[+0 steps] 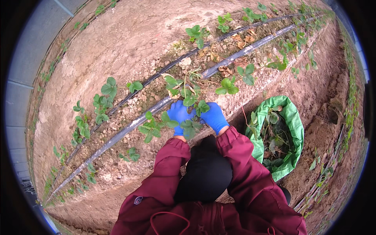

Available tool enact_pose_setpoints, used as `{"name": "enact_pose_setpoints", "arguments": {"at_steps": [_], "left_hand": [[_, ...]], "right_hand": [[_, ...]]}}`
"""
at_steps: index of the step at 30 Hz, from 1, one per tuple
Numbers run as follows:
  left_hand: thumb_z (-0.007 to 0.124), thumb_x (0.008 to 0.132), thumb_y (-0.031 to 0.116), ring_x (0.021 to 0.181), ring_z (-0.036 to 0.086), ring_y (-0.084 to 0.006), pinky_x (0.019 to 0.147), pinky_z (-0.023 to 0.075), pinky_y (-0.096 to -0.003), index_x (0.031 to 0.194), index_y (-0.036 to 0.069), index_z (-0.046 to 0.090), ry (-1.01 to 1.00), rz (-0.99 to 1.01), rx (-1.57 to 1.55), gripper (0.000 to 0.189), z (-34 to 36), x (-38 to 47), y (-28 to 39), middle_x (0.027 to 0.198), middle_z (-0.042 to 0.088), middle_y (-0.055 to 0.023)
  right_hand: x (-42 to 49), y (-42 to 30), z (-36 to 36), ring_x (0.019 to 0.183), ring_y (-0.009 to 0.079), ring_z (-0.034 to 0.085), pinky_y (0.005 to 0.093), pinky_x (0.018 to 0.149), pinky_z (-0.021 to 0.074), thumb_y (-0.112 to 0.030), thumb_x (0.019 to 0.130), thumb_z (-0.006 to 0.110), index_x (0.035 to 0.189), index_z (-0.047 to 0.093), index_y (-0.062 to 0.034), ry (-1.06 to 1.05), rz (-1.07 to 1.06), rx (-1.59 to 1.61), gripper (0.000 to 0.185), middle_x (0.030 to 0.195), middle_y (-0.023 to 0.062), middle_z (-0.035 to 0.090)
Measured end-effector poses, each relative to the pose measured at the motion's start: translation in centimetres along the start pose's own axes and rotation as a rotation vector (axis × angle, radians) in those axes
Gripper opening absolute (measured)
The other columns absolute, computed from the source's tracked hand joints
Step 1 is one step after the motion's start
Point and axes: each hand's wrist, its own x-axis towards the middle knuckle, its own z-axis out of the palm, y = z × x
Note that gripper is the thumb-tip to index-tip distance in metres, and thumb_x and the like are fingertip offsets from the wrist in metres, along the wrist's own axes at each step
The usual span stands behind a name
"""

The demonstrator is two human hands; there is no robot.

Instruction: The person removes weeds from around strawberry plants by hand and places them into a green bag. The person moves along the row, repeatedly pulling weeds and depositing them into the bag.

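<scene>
Blue gloves cover both of my hands, which are close together at the leafy strawberry plant (189, 100) in front of my knees. The fingers of my left hand (179, 114) curl in around its stems. My right hand (216, 117) is at the other side of the same foliage; a leaf (202, 107) hides its fingertips, so its grip is unclear. Another strawberry leaf (191, 128) hangs over my left wrist. Beside my right forearm stands an open green woven sack (297, 129) holding pulled leaves and stems (274, 136).
Two black drip-irrigation hoses (129, 129) (173, 63) run diagonally along the soil bed (117, 53). Other strawberry plants (154, 126) (196, 35) grow beside them. Dry brown leaves (242, 41) lie between the hoses. A furrow (317, 123) with more plants lies to the right.
</scene>
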Motion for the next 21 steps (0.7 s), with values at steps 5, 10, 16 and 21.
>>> {"name": "enact_pose_setpoints", "arguments": {"at_steps": [5,10,16,21], "left_hand": [[0.074,0.067,0.025,0.089,0.056,-0.0279,0.072,0.0425,-0.0434,0.092,0.016,0.066,0.017,-0.015,-0.002,0.028,-0.3,0.0,0.6,0.090,0.058,-0.0045],[0.074,0.066,0.024,0.090,0.056,-0.0281,0.073,0.0422,-0.0442,0.091,0.015,0.067,0.036,0.016,-0.021,0.027,-0.8,0.1,0.7,0.092,0.060,-0.0048],[0.074,0.067,0.026,0.090,0.056,-0.0280,0.072,0.0417,-0.0440,0.088,0.014,0.068,0.040,0.017,-0.068,0.025,-0.7,0.1,0.7,0.090,0.060,-0.0053],[0.073,0.071,0.027,0.089,0.055,-0.0291,0.072,0.0406,-0.0454,0.091,0.013,0.068,0.055,0.063,-0.183,0.025,-0.1,-0.3,-0.2,0.090,0.059,-0.0063]], "right_hand": [[0.3,0.4,0.0,0.073,0.0370,0.066,0.0427,0.067,0.0524,-0.023,0.077,0.069,0.083,0.067,-0.0007,0.109,-0.141,-0.452,0.023,0.078,0.0219,0.066],[-0.1,0.0,0.8,0.083,0.0415,0.062,0.0469,0.073,0.0506,-0.026,0.078,0.067,0.081,0.064,-0.0033,0.213,-0.216,-0.668,0.023,0.084,0.0228,0.065],[-1.2,0.4,-3.1,0.070,0.0366,0.062,0.0441,0.066,0.0500,-0.016,0.075,0.066,0.079,0.062,-0.0016,0.282,-0.325,-0.848,0.016,0.073,0.0198,0.063],[-3.4,1.4,-8.8,0.063,0.0115,0.050,0.0268,0.060,0.0440,-0.012,0.081,0.062,0.087,0.056,0.0003,0.273,-0.309,-0.328,0.014,0.069,0.0043,0.054]]}}
